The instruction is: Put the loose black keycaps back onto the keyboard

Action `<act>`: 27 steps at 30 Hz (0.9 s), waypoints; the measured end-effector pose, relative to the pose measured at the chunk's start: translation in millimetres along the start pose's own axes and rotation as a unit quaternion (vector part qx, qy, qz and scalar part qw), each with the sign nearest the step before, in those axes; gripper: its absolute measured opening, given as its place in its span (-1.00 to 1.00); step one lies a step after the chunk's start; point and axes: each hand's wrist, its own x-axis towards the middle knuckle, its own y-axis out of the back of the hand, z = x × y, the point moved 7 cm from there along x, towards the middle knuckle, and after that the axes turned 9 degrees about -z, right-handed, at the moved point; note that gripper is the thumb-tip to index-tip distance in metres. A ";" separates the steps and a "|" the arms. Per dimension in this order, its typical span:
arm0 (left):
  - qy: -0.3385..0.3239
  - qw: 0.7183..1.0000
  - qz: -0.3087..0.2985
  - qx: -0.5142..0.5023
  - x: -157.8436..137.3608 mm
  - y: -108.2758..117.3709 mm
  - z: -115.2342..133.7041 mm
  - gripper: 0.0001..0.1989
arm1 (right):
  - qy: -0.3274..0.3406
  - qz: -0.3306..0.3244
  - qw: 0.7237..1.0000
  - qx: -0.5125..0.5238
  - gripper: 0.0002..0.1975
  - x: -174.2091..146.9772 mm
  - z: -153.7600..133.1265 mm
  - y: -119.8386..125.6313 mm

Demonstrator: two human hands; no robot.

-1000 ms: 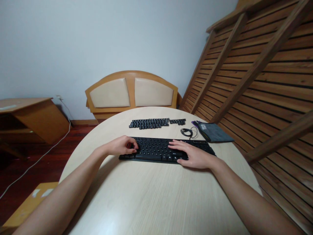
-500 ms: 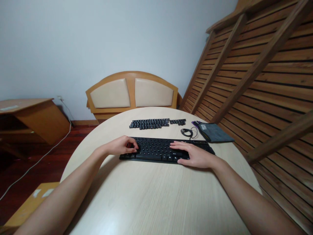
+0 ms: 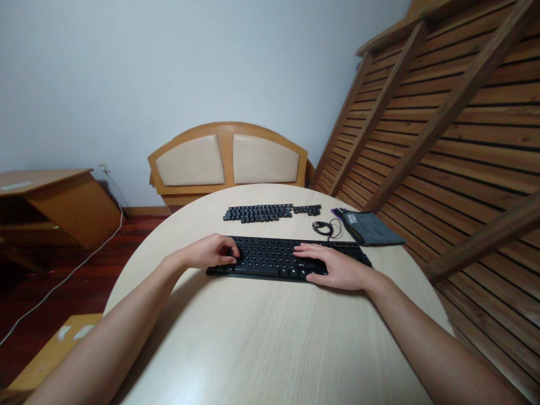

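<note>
A black keyboard (image 3: 257, 263) lies across the table in front of me, its cable running off the back. At its left end my left hand (image 3: 213, 251) is curled, thumb and index finger bent together over the keys; whatever is between the fingertips is hidden. Resting on the keyboard's right part is my right hand (image 3: 333, 267), fingers stretched flat over the keys and thumb near the front edge. Behind the keyboard, many loose black keycaps (image 3: 257, 213) stand in rows, with a smaller group of keycaps (image 3: 307, 210) to their right.
A coiled black cable (image 3: 323, 228) sits behind the keyboard. To its right is a dark grey pouch (image 3: 371, 228) with a purple edge. The round pale table (image 3: 270, 332) borders a slatted wooden frame (image 3: 422, 146) on the right and a headboard (image 3: 228, 152) behind.
</note>
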 end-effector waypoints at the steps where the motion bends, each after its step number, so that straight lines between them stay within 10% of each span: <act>1: -0.004 1.000 0.003 0.007 -0.2 0.6 1.0 -0.77 | 0.001 0.001 1.000 0.001 -0.40 -0.1 0.0 0.0; 27: -0.040 0.999 0.021 -0.018 6.4 3.9 3.3 -0.77 | -0.006 -0.002 1.000 -0.018 -0.43 0.6 -0.5 -1.1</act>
